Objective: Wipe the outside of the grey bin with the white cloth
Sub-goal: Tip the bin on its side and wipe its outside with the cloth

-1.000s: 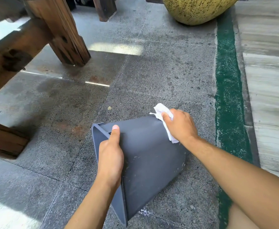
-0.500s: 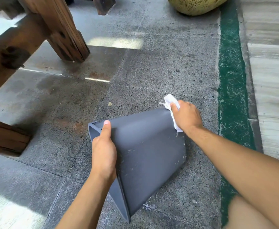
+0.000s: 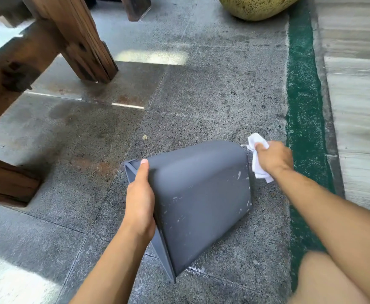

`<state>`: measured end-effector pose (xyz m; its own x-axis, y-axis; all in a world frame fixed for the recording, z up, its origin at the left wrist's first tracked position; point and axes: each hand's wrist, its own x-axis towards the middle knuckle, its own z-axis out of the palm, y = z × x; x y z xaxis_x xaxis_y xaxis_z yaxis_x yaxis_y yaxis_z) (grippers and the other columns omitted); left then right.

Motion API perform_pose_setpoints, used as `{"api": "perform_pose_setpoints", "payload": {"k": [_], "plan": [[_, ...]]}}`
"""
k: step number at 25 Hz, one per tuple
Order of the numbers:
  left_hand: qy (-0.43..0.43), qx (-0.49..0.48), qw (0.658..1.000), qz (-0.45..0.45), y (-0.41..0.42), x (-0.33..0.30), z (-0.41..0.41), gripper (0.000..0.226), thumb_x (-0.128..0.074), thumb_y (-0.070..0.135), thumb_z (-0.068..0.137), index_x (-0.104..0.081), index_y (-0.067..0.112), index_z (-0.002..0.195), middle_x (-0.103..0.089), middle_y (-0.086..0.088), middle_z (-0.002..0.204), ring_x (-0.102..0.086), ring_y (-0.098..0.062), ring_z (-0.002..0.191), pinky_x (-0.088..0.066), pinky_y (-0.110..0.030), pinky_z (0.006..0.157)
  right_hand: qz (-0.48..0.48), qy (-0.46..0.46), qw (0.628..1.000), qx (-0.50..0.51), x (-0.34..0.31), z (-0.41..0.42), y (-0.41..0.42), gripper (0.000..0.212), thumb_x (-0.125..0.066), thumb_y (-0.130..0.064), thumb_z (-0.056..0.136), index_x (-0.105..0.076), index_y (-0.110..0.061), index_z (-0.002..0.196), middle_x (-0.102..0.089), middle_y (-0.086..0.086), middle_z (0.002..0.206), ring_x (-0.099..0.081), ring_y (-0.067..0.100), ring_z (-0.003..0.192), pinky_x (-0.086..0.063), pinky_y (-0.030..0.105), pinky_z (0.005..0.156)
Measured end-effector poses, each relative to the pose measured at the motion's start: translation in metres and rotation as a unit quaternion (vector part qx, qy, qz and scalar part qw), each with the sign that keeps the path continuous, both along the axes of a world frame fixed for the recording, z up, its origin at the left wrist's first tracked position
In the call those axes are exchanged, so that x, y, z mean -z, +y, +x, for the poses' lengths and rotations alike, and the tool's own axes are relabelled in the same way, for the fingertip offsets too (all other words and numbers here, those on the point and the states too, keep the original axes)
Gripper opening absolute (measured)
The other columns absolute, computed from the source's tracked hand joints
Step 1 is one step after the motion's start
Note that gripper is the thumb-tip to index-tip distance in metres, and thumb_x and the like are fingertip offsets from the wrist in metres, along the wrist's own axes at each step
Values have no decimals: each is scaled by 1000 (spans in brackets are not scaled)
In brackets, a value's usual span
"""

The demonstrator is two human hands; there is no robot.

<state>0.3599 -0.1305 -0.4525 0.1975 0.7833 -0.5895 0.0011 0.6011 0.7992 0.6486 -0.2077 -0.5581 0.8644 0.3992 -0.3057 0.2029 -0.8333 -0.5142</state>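
**Grey bin tipped on its side, cloth at its base end**

The grey bin (image 3: pixel 201 194) is lying tilted on the stone floor (image 3: pixel 201 95), its open rim facing left and its closed base facing right; pale scuffs are showing on its upper wall. The left hand (image 3: pixel 140 200) is gripping the rim, thumb lying flat along the outer wall and fingers curling over the edge out of sight. The right hand (image 3: pixel 271 157) is closing in a fist around the bunched white cloth (image 3: pixel 257 163), which is sitting against the bin's far right corner, at the base end. Both forearms are reaching in from below, the right one crossing above a bare knee (image 3: pixel 324 279).

The floor is speckled grey slab with rusty stains. A green painted strip (image 3: pixel 302 95) is running along the right, wooden legs (image 3: pixel 76 38) are standing at upper left, and a yellowish mottled pot (image 3: pixel 258 7) is sitting at the top.
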Motion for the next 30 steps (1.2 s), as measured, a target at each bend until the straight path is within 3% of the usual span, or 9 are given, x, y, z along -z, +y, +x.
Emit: {"api": "perform_pose_setpoints", "payload": {"k": [2, 4, 7, 10, 16, 19, 22, 26, 30], "plan": [[-22, 24, 999, -3, 0, -2, 3, 37, -55, 47, 100, -76, 17, 102, -83, -3, 96, -79, -17, 85, -57, -36, 86, 41, -2, 999, 12, -13, 0, 5, 30, -54, -43, 99, -70, -18, 96, -66, 8, 81, -68, 33, 74, -62, 47, 70], [-51, 47, 998, -4, 3, -7, 6, 36, -55, 44, 98, -77, 16, 103, -82, -5, 96, -78, -20, 83, -56, -35, 81, 80, 4, 997, 15, -25, -6, 9, 31, -54, -43, 99, -70, -17, 94, -67, 7, 82, -68, 31, 70, -60, 40, 63], [-98, 65, 993, -14, 6, -13, 8, 34, -52, 37, 96, -77, 14, 100, -81, -7, 86, -76, -22, 74, -56, -32, 73, 133, 2, 991, 1, -46, -13, 15, 34, -54, -43, 99, -67, -14, 88, -66, 4, 77, -60, 24, 65, -43, 26, 51], [-118, 59, 991, -32, 9, -13, 9, 33, -54, 32, 94, -74, 10, 107, -79, -10, 86, -74, -25, 75, -57, -32, 72, 203, 23, 978, -31, -74, -32, 24, 31, -55, -41, 99, -64, -16, 84, -60, -4, 70, -52, 14, 60, -32, 26, 49], [-154, 39, 986, -53, 9, -8, 14, 40, -58, 37, 95, -72, 7, 119, -75, -12, 105, -71, -29, 98, -56, -39, 88, 311, 61, 928, -195, -92, -109, 38, 22, -59, -35, 98, -68, -15, 97, -64, -7, 73, -54, 8, 62, -41, 27, 56], [-172, 73, 981, -51, 4, -7, 22, 49, -51, 41, 100, -69, 7, 129, -72, -17, 126, -69, -32, 115, -56, -46, 99, 338, 25, 902, -269, -81, -139, 35, 24, -62, -36, 96, -71, -23, 114, -71, -3, 92, -64, 12, 83, -50, 29, 74], [-193, 71, 977, -60, 3, -7, 26, 60, -45, 52, 101, -66, 6, 134, -68, -19, 135, -64, -34, 125, -50, -51, 108, 337, 13, 908, -251, -66, -153, 36, 28, -61, -39, 94, -68, -28, 120, -70, -2, 101, -65, 18, 95, -52, 39, 85], [-244, 50, 966, -72, 6, -4, 25, 63, -40, 61, 98, -64, 11, 128, -67, -16, 120, -59, -33, 120, -37, -49, 116, 355, -4, 902, -246, -70, -168, 34, 31, -60, -39, 95, -66, -28, 123, -69, -2, 110, -65, 19, 102, -52, 39, 89], [-251, 63, 963, -79, 5, -2, 26, 67, -38, 67, 96, -60, 15, 132, -59, -16, 127, -54, -32, 126, -30, -48, 122, 349, -36, 900, -259, -71, -177, 29, 32, -53, -42, 99, -60, -29, 128, -66, -3, 116, -65, 24, 106, -53, 44, 88]]}}
